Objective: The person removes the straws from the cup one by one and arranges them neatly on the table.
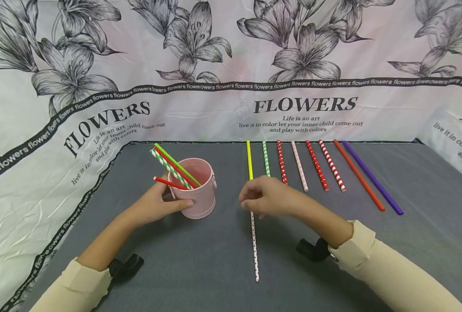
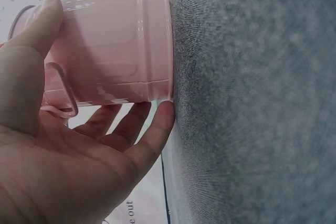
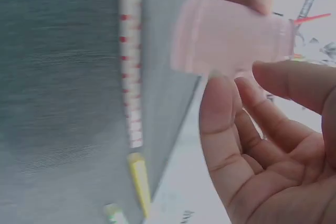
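Partly covered by the left hand (image 1: 158, 207), which clasps its side between thumb and fingers, the glossy, pale pink bucket (image 1: 199, 208) stands upright on the worktop (image 1: 199, 264). Its wall hides the lower ends of four straws (image 1: 178, 165) leaning out over that hand. The right hand (image 1: 269, 196), its thumb and fingers apart around nothing, covers in the head view where a red-dotted white straw (image 1: 254, 247) below it nears a yellow straw (image 1: 249, 160) above it; the right wrist view is too blurred to tell whether they touch.
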Demonstrator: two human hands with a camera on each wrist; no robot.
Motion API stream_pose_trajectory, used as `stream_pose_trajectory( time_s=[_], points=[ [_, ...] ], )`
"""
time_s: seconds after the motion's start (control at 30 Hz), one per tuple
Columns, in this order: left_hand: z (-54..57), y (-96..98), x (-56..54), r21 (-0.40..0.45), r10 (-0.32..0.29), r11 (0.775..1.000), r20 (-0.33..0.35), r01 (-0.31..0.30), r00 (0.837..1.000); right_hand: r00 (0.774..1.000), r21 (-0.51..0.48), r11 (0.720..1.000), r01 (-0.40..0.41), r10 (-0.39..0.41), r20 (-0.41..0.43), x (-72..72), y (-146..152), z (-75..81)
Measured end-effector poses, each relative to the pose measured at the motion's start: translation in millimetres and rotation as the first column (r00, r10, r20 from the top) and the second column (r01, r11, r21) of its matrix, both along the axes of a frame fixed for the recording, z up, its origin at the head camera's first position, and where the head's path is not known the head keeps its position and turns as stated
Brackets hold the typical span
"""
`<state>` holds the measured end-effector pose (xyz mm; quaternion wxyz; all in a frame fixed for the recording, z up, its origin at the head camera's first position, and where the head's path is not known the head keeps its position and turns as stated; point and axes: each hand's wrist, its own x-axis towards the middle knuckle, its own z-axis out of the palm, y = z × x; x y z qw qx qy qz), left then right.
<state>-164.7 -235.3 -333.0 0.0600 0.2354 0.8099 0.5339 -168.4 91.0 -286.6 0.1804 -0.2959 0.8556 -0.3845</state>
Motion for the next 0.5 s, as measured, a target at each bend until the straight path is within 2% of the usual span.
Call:
stream_pose_trajectory(
  time_s=[0.1, 0.23, 0.3, 0.4, 0.47, 0.5],
  points=[
    [-0.4, -0.9, 1.1, -0.013, 0.009, 1.000, 0.001, -0.009, 1.000, 0.997, -0.062, 0.998, -0.004, 0.000, -0.071, -3.8, -10.3, 10.1],
    [-1.0, -0.7, 1.0, -0.009, 0.009, 1.000, -0.002, -0.009, 1.000, 0.982, -0.153, 0.988, 0.017, -0.045, -0.181, -8.3, -28.7, 18.6],
    [-1.7, -0.5, 0.3, -0.009, 0.005, 1.000, -0.011, -0.005, 1.000, 0.972, -0.227, 0.974, 0.023, -0.074, -0.221, -9.9, -38.9, 21.7],
    [-2.0, -0.4, -0.6, -0.018, 0.004, 1.000, -0.023, -0.005, 1.000, 0.963, -0.358, 0.934, -0.008, -0.090, -0.256, -13.9, -54.2, 24.9],
    [-1.5, -0.4, -0.8, -0.021, 0.008, 1.000, -0.019, -0.008, 1.000, 0.960, -0.406, 0.914, -0.031, -0.087, -0.267, -16.5, -63.4, 27.5],
    [-1.1, -0.4, -0.8, -0.022, 0.012, 1.000, -0.014, -0.012, 1.000, 0.957, -0.408, 0.912, -0.038, -0.084, -0.276, -18.2, -68.1, 28.2]
  ],
)
